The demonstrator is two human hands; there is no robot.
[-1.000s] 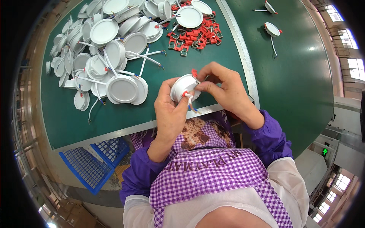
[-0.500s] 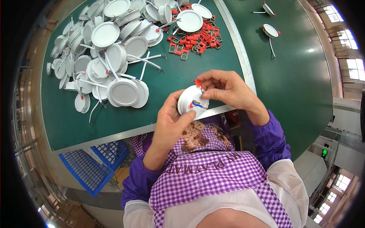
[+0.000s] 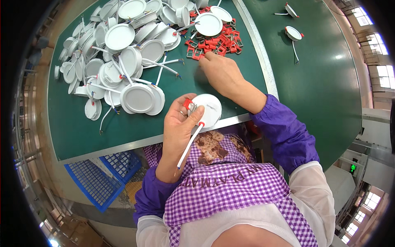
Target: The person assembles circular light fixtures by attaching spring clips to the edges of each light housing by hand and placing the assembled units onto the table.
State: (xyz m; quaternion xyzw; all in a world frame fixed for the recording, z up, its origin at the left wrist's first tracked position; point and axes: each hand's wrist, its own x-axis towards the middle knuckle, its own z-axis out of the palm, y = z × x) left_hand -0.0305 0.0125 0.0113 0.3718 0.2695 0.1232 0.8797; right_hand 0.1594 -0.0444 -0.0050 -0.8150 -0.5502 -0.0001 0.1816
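Note:
My left hand (image 3: 180, 119) grips a round white downlight (image 3: 212, 108) above the table's front edge, back side up, with the thumb on it. Its white cable (image 3: 190, 145) hangs down toward my apron from a red grommet. A red spring clip (image 3: 188, 104) sits at the lamp's left rim, beside my fingers. My right hand (image 3: 222, 74) is stretched forward to the near edge of a pile of red clips with metal springs (image 3: 214, 44). Its fingers are curled downward and closed; the fingertips are mostly hidden, so what they hold does not show.
A large heap of white downlights (image 3: 138, 98) with cables covers the left of the green table (image 3: 119, 138). A metal strip (image 3: 258, 45) divides off the right-hand surface, where two lamps with red clips (image 3: 293, 33) lie. Blue plastic baskets (image 3: 94, 181) stand below the front edge.
My right hand has left the downlight and moved forward to the red clips. In my left hand the lamp has been turned, its clip now at the left and its cable hanging toward me.

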